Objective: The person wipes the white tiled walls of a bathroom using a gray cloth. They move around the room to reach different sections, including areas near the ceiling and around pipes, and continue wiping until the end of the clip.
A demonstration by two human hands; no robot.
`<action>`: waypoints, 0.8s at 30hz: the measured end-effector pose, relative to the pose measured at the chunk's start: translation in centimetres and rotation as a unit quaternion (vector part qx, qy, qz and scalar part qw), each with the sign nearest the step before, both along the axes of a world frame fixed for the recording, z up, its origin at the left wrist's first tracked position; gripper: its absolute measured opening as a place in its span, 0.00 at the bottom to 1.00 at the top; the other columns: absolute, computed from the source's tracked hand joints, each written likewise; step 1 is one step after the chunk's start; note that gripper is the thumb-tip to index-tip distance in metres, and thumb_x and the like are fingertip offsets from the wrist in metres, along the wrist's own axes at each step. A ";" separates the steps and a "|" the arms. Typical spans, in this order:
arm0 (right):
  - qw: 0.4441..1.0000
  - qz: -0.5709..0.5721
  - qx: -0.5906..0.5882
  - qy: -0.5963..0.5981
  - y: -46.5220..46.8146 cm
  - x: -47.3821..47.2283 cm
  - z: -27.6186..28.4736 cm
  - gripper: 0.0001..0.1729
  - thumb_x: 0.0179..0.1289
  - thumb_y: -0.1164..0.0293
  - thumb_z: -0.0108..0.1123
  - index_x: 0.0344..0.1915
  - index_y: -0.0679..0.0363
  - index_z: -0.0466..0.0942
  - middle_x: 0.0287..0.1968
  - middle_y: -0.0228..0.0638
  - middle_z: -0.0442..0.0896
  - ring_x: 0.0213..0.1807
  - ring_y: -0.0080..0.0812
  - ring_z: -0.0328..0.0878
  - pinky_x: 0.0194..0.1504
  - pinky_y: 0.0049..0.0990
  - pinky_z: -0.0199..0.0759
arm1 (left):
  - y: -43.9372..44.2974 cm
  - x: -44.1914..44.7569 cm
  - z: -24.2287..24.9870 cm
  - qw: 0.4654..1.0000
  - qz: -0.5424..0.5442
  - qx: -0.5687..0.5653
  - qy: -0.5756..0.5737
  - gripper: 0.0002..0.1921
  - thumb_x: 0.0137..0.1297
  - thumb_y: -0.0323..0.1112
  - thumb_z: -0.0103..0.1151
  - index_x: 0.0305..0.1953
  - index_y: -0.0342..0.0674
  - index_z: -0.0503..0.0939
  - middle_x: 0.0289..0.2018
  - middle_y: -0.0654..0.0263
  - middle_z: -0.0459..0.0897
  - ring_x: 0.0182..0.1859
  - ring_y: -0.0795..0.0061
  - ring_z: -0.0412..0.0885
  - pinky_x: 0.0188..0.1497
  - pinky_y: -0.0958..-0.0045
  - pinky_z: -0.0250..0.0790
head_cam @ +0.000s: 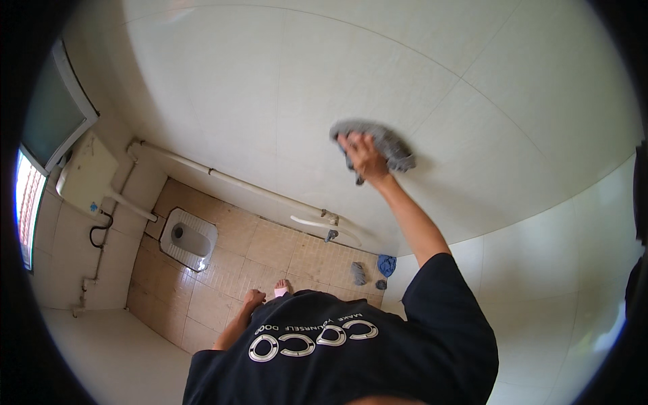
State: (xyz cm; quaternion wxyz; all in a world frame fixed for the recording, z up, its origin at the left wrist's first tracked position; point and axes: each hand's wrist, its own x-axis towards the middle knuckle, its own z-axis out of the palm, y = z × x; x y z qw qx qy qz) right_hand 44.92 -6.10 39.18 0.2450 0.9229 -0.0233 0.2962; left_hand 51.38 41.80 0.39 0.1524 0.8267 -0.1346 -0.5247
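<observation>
Against the pale tiled wall (314, 86), my right hand (367, 157) presses a crumpled grey cloth (392, 144) flat, arm stretched up and out. Its fingers are spread over the cloth, and part of the cloth hangs below the palm. My left hand (254, 297) hangs low beside my body, above the tan tiled floor (212, 298). Its fingers look loosely curled; whether they are fully closed is too small to tell. It touches neither the wall nor the cloth.
A squat toilet (190, 238) is set in the floor, with a cistern (88, 174) on the wall by a window (30, 207). A white pipe (253, 190) runs low along the wall to a tap (330, 217). A grey rag (358, 273) and a blue cloth (387, 265) lie in the corner.
</observation>
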 end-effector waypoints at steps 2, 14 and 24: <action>0.993 0.006 0.010 0.114 1.1 -0.8 -3.6 0.27 0.54 0.81 0.54 0.58 0.62 0.74 0.51 0.41 0.73 0.52 0.42 0.69 0.58 0.33 0.68 | -3.2 0.9 4.5 0.994 -0.091 -0.027 -0.056 0.20 0.55 0.47 0.55 0.36 0.34 0.85 0.33 0.51 0.86 0.37 0.60 0.85 0.41 0.61 0.75; 0.921 -0.048 -0.162 -0.350 -0.5 5.7 19.4 0.20 0.52 0.77 0.64 0.46 0.44 0.83 0.43 0.28 0.75 0.39 0.39 0.70 0.33 0.35 0.66 | -11.9 -0.6 57.7 0.293 -0.125 -0.924 0.213 0.10 0.69 0.31 0.51 0.38 0.32 0.81 0.36 0.52 0.83 0.38 0.60 0.81 0.39 0.65 0.75; 0.992 0.052 0.043 0.103 2.7 4.1 -4.0 0.29 0.55 0.84 0.51 0.59 0.57 0.74 0.50 0.41 0.72 0.55 0.43 0.68 0.58 0.36 0.68 | -8.8 -2.9 60.4 0.239 -0.071 -0.942 0.226 0.06 0.57 0.26 0.68 0.37 0.40 0.87 0.40 0.61 0.85 0.37 0.68 0.80 0.38 0.76 0.73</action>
